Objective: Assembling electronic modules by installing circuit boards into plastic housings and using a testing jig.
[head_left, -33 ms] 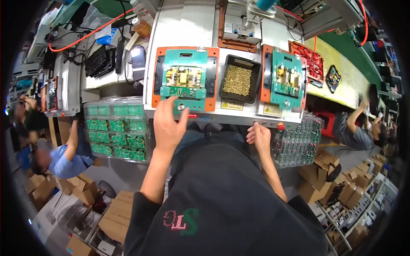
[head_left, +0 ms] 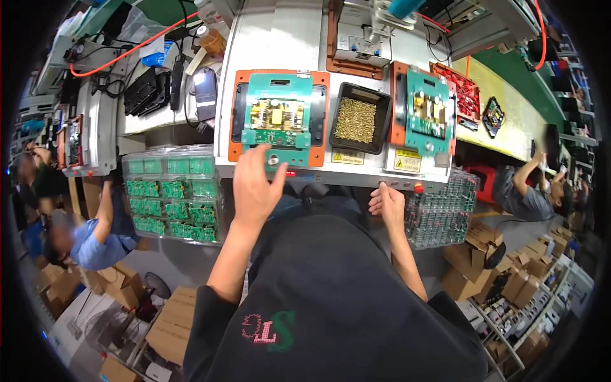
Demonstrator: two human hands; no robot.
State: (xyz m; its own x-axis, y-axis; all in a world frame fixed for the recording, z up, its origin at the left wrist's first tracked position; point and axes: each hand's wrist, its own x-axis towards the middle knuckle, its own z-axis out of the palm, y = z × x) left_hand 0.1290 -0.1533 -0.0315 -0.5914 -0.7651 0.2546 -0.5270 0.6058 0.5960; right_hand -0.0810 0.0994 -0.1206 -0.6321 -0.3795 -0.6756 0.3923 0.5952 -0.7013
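My left hand [head_left: 254, 188] reaches to the front of the left fixture [head_left: 321, 121], an orange frame with a green plate. Its fingers are spread, with the tips at the plate's lower edge beside a round metal knob [head_left: 273, 160]. On that plate sits a circuit board [head_left: 278, 114] with yellow and black components. My right hand [head_left: 389, 202] is at the machine's front panel, fingers curled and the index tip against a button at the panel's edge. Nothing shows in its grasp. The right fixture [head_left: 398, 121] carries a similar circuit board [head_left: 429, 113].
Between the fixtures stands a black bin [head_left: 335, 141] of small brass-coloured screws. Behind it rises a machine head with a blue cylinder [head_left: 404, 7]. Trays of green boards [head_left: 170, 197] flank my left side, stacked clear trays [head_left: 445, 210] my right. Co-workers sit at both sides.
The right fixture has slid slightly away from me, showing more of the label before it. The blue cylinder has shifted a little to the right. My hands stay almost in place.
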